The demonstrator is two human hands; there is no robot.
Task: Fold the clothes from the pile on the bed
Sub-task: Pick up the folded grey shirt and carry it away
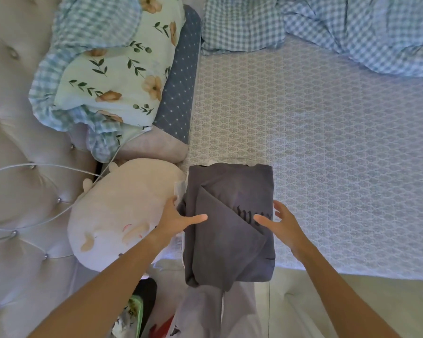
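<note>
— What's around you, left to right?

— Far left, a grey tufted headboard (pixel 22 98) with a white cable (pixel 34 167) looped across it. Next, a floral pillow (pixel 122 69) with a checked frill, a blue dotted pillow (pixel 181 81) beside it, and a cream plush toy (pixel 122 211) below them. Then the patterned bedsheet (pixel 327 154) runs right, with a checked blue duvet (pixel 352 32) bunched along the top.

— Any open room?

— The sheet is bare between the duvet and the near edge of the mattress, which runs along the bottom right. Pale floor (pixel 315 301) shows below it.

— And the garment?

— The folded grey shirt (pixel 227 228) lies at the near edge of the bed, just right of the plush toy, black lettering peeking from under a diagonal flap. Its lower end hangs over my grey trousers (pixel 205 313).

— Your hands?

— My left hand (pixel 176 215) is at the shirt's left edge, fingers straight and spread, forefinger lying over the cloth. My right hand (pixel 279 223) is at the right edge, fingers spread and loose, gripping nothing.
</note>
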